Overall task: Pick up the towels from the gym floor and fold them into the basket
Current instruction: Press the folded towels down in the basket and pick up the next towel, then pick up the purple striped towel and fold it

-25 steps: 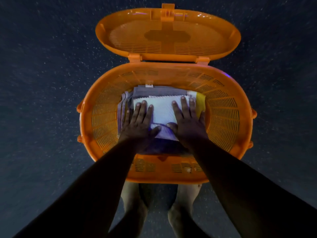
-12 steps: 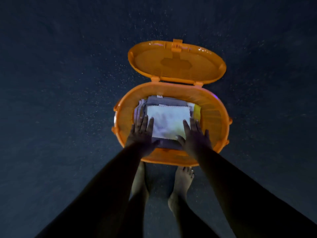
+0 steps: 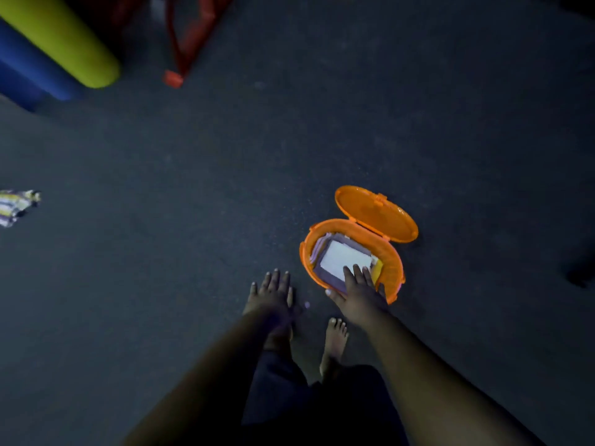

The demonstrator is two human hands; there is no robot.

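Folded towels (image 3: 341,260) are stacked in the orange basket (image 3: 391,267), lid open; both hands, left (image 3: 271,292) and right (image 3: 357,289), are spread flat and empty. A crumpled towel (image 3: 16,206) is left on the floor far left; fetching it is judged next

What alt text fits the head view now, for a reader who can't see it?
An open orange basket on dark gym floor holds folded towels; the right hand is over its near edge, the left hand open beside it. A crumpled striped towel lies far left.
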